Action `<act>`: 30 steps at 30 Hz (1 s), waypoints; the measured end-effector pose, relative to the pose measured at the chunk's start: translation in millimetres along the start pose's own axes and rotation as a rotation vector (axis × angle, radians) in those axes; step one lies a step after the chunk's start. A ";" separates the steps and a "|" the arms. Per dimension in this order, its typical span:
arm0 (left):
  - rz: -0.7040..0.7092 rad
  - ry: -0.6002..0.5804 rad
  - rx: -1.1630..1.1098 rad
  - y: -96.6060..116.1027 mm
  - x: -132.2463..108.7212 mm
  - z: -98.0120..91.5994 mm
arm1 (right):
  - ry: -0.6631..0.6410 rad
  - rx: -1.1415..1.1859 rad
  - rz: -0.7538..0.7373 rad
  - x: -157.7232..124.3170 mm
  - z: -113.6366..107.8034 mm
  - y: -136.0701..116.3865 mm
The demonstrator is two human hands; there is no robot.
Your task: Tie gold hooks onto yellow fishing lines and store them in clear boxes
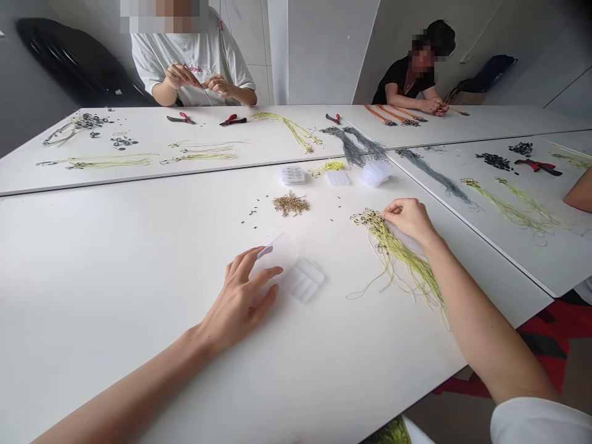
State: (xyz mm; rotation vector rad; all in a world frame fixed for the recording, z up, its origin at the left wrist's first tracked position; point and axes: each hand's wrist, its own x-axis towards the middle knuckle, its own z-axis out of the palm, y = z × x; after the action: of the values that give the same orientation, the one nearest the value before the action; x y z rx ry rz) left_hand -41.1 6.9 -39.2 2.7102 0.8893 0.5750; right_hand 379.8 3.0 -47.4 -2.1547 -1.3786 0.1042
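Observation:
A small clear plastic compartment box point(303, 279) lies on the table with its lid raised. My left hand point(243, 287) holds the lid, fingers behind it and thumb in front; no contents show in the compartments. To the right, a thick bundle of yellow-green cords point(402, 250) lies fanned out, dark metal fittings at its far end. My right hand point(409, 219) pinches at that end with thumb and forefinger together, on what looks like a single cord's fitting. A pile of gold-coloured metal clips point(290, 204) sits beyond the box.
Filled clear boxes point(293, 176), a stack of clear boxes point(375, 173) and a small yellow heap point(333, 165) stand farther back. Grey cord bundles point(354, 145) cross the table seam. Two people point(198, 68) sit opposite, with pliers point(234, 120) before one. Another person's arm point(580, 191) enters at right.

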 end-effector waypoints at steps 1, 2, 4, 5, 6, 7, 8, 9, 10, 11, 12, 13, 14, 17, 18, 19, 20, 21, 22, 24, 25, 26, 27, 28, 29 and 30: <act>-0.001 -0.001 0.001 0.3 0.0 -0.5 | 0.012 0.011 0.004 0.2 0.0 0.3; -0.001 -0.003 0.001 0.5 0.1 -0.8 | 0.024 0.023 0.008 0.3 0.0 0.5; -0.002 -0.005 0.000 0.6 0.1 -1.3 | 0.048 0.051 0.014 0.6 0.2 0.8; -0.003 -0.006 -0.001 0.5 0.0 -1.2 | 0.060 0.069 0.016 0.8 0.4 0.7; -0.004 -0.006 -0.002 0.3 0.0 -1.1 | 0.071 0.092 0.017 0.9 0.7 0.4; -0.003 -0.006 -0.002 0.0 0.0 -0.9 | 0.081 0.120 0.017 1.0 1.0 -0.2; -0.004 -0.005 -0.003 -0.3 0.1 -0.7 | 0.087 0.158 0.014 1.0 0.9 -1.4; -0.003 -0.005 -0.004 -0.5 0.0 -0.5 | 0.088 0.203 0.008 0.8 0.3 -3.3; -0.003 -0.006 -0.006 -0.7 0.0 -0.3 | 0.083 0.251 0.000 0.4 -1.1 -5.9; -0.004 -0.007 -0.008 -0.9 0.0 -0.1 | 0.074 0.297 -0.011 -0.5 -3.5 -9.3; -0.005 -0.007 -0.012 -1.0 -0.1 -0.1 | 0.058 0.355 -0.025 -1.8 -7.0 -13.6; -0.006 -0.008 -0.016 -0.9 -0.2 -0.1 | 0.042 0.401 -0.039 -3.6 -11.5 -18.4; -0.008 -0.008 -0.018 -0.8 -0.2 -0.2 | 0.023 0.467 -0.058 -5.9 -16.9 -23.8; -0.008 -0.005 -0.015 0.2 -0.2 -1.0 | -0.121 0.926 -0.119 -14.9 -35.6 -40.2; -0.007 -0.002 -0.013 0.7 -0.1 -1.3 | -0.155 1.030 -0.132 -18.2 -41.9 -45.1; -0.005 0.002 -0.014 1.1 0.0 -1.6 | -0.171 1.111 -0.147 -21.6 -47.8 -49.5; -0.003 0.009 -0.019 1.5 0.1 -2.0 | -0.169 1.156 -0.156 -24.8 -53.3 -53.3; 0.000 0.015 -0.025 1.8 0.0 -2.3 | -0.168 1.192 -0.167 -28.1 -58.6 -56.6; 0.004 0.022 -0.032 2.1 0.0 -2.6 | -0.163 1.244 -0.179 -31.4 -63.6 -59.5; 0.017 0.032 -0.040 2.4 -0.5 -3.1 | -0.150 1.379 -0.197 -38.3 -73.5 -65.4; 0.025 0.037 -0.041 2.7 -0.8 -3.3 | -0.130 1.442 -0.209 -42.0 -78.4 -68.9; 0.035 0.045 -0.042 3.2 -1.0 -3.5 | -0.104 1.477 -0.227 -45.9 -83.1 -73.1; 0.049 0.061 -0.046 4.0 -1.2 -3.9 | -0.113 1.490 -0.231 -50.1 -87.4 -78.2; 0.068 0.089 -0.054 5.3 -1.3 -4.5 | -0.124 1.511 -0.245 -54.6 -90.9 -84.3; 0.086 0.132 -0.061 7.1 -1.0 -5.3 | -0.148 1.512 -0.262 -59.5 -93.2 -91.5; 0.103 0.194 -0.064 9.6 -0.5 -6.5 | -0.207 1.479 -0.277 -64.8 -93.9 -99.7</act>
State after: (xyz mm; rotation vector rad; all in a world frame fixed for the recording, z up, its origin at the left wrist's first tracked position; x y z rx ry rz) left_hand -39.3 -0.3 -30.4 2.6878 0.7632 0.8852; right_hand 302.6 -61.8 65.8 -0.7207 -1.0590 0.9198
